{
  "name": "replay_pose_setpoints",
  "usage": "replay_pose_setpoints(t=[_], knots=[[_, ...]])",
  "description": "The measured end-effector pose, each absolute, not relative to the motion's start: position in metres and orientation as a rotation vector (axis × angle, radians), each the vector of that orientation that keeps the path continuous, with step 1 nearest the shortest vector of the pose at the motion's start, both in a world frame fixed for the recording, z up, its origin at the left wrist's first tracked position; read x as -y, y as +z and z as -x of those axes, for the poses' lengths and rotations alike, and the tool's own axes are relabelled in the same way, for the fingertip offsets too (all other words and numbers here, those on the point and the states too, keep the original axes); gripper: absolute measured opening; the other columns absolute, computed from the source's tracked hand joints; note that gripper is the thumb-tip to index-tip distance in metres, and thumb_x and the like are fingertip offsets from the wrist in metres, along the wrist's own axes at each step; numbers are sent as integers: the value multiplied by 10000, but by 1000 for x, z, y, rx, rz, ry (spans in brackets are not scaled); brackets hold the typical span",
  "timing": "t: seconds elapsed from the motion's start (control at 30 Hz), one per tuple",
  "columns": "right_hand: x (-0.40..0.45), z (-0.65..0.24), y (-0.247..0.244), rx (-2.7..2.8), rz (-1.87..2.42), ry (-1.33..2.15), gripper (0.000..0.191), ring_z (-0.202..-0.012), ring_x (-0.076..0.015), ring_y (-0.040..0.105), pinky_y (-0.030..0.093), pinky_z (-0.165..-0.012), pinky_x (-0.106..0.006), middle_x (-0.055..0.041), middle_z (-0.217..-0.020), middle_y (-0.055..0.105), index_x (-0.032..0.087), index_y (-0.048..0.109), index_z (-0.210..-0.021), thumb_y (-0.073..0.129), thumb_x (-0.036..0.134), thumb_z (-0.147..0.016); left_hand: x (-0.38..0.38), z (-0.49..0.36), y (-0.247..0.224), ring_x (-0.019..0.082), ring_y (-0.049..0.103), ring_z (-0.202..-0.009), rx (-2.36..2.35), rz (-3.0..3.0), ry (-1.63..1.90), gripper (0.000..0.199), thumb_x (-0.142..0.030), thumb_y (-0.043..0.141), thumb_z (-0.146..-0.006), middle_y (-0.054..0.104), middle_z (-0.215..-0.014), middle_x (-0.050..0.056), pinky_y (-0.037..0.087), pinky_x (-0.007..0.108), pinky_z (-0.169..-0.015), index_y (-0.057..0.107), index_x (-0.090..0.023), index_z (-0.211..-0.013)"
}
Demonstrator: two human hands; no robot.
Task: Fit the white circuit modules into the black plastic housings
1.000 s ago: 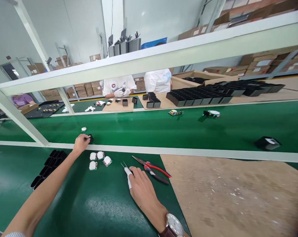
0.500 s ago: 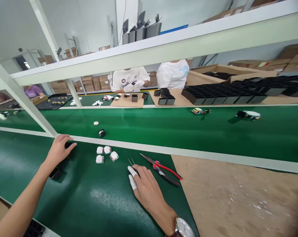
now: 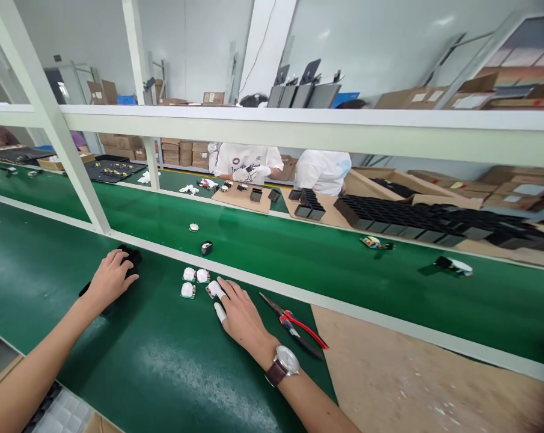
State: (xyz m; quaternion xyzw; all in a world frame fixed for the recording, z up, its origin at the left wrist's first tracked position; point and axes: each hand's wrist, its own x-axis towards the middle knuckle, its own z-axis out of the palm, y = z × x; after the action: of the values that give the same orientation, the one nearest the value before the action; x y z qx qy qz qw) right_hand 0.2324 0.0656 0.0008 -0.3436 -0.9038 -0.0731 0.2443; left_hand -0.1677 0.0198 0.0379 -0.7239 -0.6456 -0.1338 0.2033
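Note:
My right hand [image 3: 243, 314], with white covers on thumb and a finger, reaches over a small circuit board with a white round top [image 3: 211, 290]. The covered finger touches it, while the thumb stays apart. Beside it lie three more such white-topped boards [image 3: 188, 290]. At the left, my left hand [image 3: 109, 275] has its fingers curled over black plastic cases [image 3: 134, 255], which it partly hides. Another dark case [image 3: 84, 290] shows behind that wrist. Pliers with red and black handles [image 3: 294, 325] lie right of my right hand.
A pale rail [image 3: 272, 291] divides my bench from a green belt [image 3: 290, 255] carrying a black case [image 3: 206, 248] and loose boards [image 3: 373, 242]. A white post [image 3: 80, 168] and shelf beam [image 3: 272, 129] cross ahead. Brown board [image 3: 402, 373] lies right. Two co-workers in white shirts sit opposite.
My right hand has moved left and forward onto a white-topped board; the thin prongs near its fingers no longer show. My left fingers have curled over the black cases. The view has tilted.

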Motion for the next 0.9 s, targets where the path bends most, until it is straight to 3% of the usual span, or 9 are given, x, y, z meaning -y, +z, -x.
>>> replay_pose_setpoints(t=[0.1,0.2,0.33,0.43,0.57,0.63,0.73,0.8,0.9], knots=[[-61,-231,-1,2481,925,-196,349,-1183,-297,625,575,-957,-466,-161,-1313,677,153,663,-1252,556,45,-937,-22,161,40,477,555,-1334,1837,2062,-377,225,-285,581,-933,695,-1251,238,554,629,-982,754,-164,-856],[-46,-240,-3,2473,944,-174,245,-1027,-275,658,595,-866,-446,-142,-1172,698,167,681,-1145,544,72,-966,-14,143,54,436,571,-1345,1831,2202,-608,246,-333,599,-950,708,-1293,186,522,618,-1067,720,-199,-783],[-30,-249,-7,2406,922,-121,266,-1137,-282,664,596,-956,-470,-157,-1287,673,180,658,-1189,535,73,-978,3,92,72,313,688,-1205,1828,2570,-986,303,-391,616,-987,676,-1408,118,584,438,-1005,633,-223,-736],[-26,-249,-9,2419,921,-119,321,-1124,-271,684,598,-972,-448,-154,-1261,697,160,646,-1225,541,34,-950,6,46,67,255,743,-1028,1734,2854,-1112,226,-302,659,-960,720,-1306,104,589,348,-901,639,-222,-750],[-19,-248,-7,2396,993,-79,192,-1128,-288,683,586,-983,-462,-164,-1251,695,157,651,-1140,581,98,-971,-3,3,36,233,724,-909,1534,2992,-1196,198,-310,733,-932,726,-1101,92,569,313,-813,643,-220,-780],[-13,-251,-6,2365,990,-22,142,-1125,-287,682,589,-962,-469,-150,-1227,697,182,638,-1107,570,130,-994,-7,-5,22,226,695,-846,1528,2989,-1205,264,-419,810,-883,704,-1014,73,559,305,-751,638,-224,-836],[-3,-257,-7,2320,956,67,208,-1130,-279,675,595,-934,-469,-131,-1214,692,203,597,-1200,540,136,-1012,-7,-4,12,240,678,-848,1625,2954,-1233,528,-561,933,-700,689,-1026,57,559,321,-739,646,-239,-1004],[1,-260,-8,2285,967,78,293,-1176,-294,654,591,-953,-484,-155,-1270,666,185,552,-1301,546,147,-1011,-3,3,11,277,691,-961,1702,2950,-1242,690,-559,972,-632,686,-1129,76,577,364,-827,639,-254,-1154],[4,-261,-8,2280,1001,63,328,-1131,-303,650,598,-926,-482,-155,-1246,664,176,545,-1313,534,116,-990,2,12,15,321,670,-1161,1787,3011,-1204,825,-482,971,-678,650,-1305,116,563,439,-1003,571,-282,-1371]])
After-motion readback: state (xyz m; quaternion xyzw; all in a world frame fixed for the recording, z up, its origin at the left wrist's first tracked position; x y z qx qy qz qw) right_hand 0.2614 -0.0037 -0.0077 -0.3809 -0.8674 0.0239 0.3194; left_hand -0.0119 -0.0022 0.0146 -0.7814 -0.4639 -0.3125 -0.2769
